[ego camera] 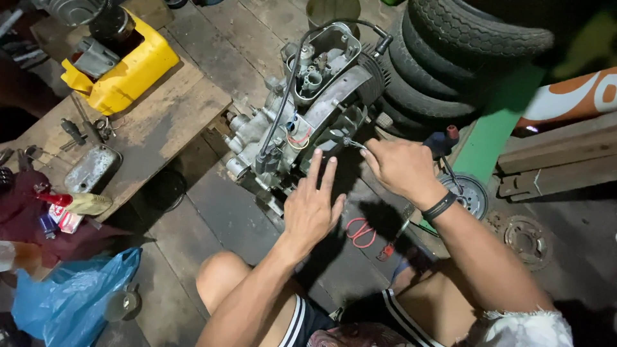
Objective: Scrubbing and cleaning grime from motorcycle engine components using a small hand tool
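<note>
A grey metal engine block (308, 109) lies on the wooden plank floor, with a black cable running across its top. My left hand (313, 204) rests against the engine's near side with fingers spread, holding nothing. My right hand (400, 167) is closed around a small metal tool (350, 141) whose tip touches the engine's side. A black band circles my right wrist. My bare knees show at the bottom.
Stacked black tyres (450, 51) stand behind the engine. A yellow plastic container (125, 74), tools and a metal cover (90, 168) lie on a low wooden board at left. A blue plastic bag (71, 295) sits bottom left. Red-handled pliers (361, 232) and round metal discs (527, 239) lie on the floor.
</note>
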